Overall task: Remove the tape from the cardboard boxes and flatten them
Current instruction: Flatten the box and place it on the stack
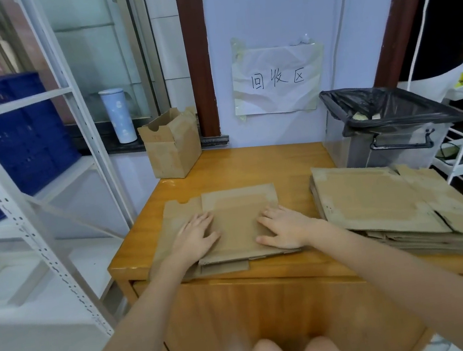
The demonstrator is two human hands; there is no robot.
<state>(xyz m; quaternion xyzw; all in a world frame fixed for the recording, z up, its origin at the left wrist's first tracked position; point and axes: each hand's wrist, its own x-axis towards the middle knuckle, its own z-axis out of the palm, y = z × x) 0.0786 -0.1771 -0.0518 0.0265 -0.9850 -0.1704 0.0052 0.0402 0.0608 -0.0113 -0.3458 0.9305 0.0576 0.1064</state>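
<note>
Item: 1 box being pressed flat on the wooden table; most of the batch looks done.

Both hands lie spread, fingers straight and gripping nothing: left hand and right hand press the flattened box at the table's front-centre, its near edge reaching the table's front lip. At the table's right side sits the stack of flattened boxes, overhanging the front-right corner. 1 upright box stands at the table's back-left corner, flaps open, apparently not yet flattened; tape on it cannot be made out. A lined bin stands at the table's back-right corner. Bare tabletop runs behind the pressed box; a white rack crowds the table's left.
</note>
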